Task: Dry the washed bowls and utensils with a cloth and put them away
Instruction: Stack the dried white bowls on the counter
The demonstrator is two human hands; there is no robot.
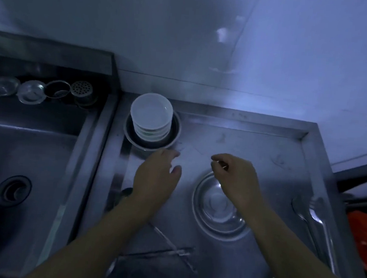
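A stack of several white bowls (151,115) sits inside a metal bowl (174,136) at the back left of the steel draining tray (264,144). A second metal bowl (221,208) lies in the middle of the tray. My left hand (156,176) hovers just in front of the stacked bowls, fingers apart, holding nothing. My right hand (234,175) hangs over the far rim of the middle bowl, fingers loosely curled and empty. Two spoons (316,217) lie along the tray's right side. Several metal chopsticks (170,250) lie crossed near the front. No cloth is in view.
A deep steel sink (35,161) with a drain (14,190) is on the left. Glass lids and a strainer (81,90) stand on its back ledge. A white tiled wall rises behind. Something orange (362,234) sits past the tray's right edge.
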